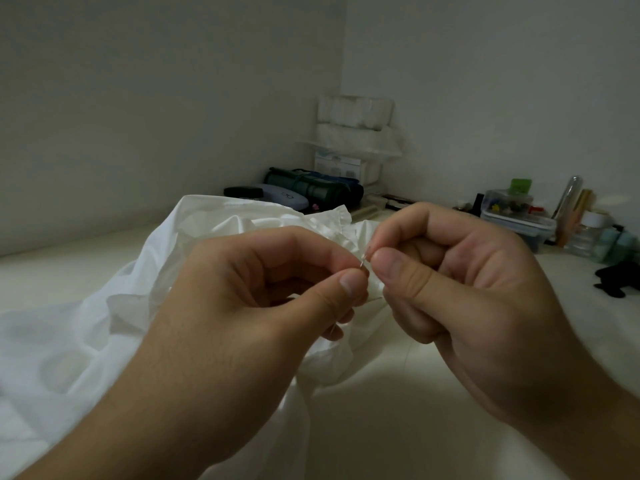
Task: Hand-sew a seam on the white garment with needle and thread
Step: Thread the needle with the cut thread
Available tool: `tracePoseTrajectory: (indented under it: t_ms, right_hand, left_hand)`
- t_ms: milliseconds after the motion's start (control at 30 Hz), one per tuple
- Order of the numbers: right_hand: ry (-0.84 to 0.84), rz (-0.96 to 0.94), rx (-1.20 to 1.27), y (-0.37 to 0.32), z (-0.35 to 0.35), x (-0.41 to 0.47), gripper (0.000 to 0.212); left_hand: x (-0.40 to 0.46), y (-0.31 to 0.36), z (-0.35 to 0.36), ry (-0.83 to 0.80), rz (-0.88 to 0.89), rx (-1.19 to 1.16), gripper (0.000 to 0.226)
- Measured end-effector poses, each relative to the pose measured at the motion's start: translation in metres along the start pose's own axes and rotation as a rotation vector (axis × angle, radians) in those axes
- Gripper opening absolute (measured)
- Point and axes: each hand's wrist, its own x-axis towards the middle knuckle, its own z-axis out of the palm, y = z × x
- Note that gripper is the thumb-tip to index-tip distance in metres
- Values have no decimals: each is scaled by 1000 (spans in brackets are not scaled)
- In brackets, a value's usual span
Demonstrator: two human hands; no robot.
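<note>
- My left hand (pixel 249 289) pinches a needle (pixel 362 264) between thumb and forefinger; only a short silver tip shows above the thumb, and a thin sliver shows below the fingers near the palm.
- My right hand (pixel 460 282) has its thumb and forefinger pressed together just beside the needle tip. They seem to pinch the thread, but I cannot make the thread out at all.
- The other fingers of both hands are curled in, so I cannot see what lies behind them.
- The white garment (pixel 86 323) lies crumpled on the pale surface (pixel 398 410) under and behind my hands. My wrists cover its middle, and its left side runs out of view.
- I cannot pick out any seam or stitches on the cloth.
- Far back in the corner, a stack of white packs (pixel 355 114) stands above a rolled green mat (pixel 311 188).
- At the right, a clear box (pixel 512 209) holds small coloured bits too small to name, with jars beside it.
- A black lump (pixel 614 280) sits at the right edge, cut off.
</note>
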Motion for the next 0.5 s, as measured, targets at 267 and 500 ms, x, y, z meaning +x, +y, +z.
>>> tracePoseTrajectory:
  t_ms: [267, 500]
  right_hand:
    - [-2, 5, -12, 1, -1, 1, 7]
    - [-8, 12, -12, 1, 0, 1, 7]
  left_hand:
    - [0, 0, 0, 1, 6, -6, 6]
    - [0, 0, -1, -7, -1, -1, 7]
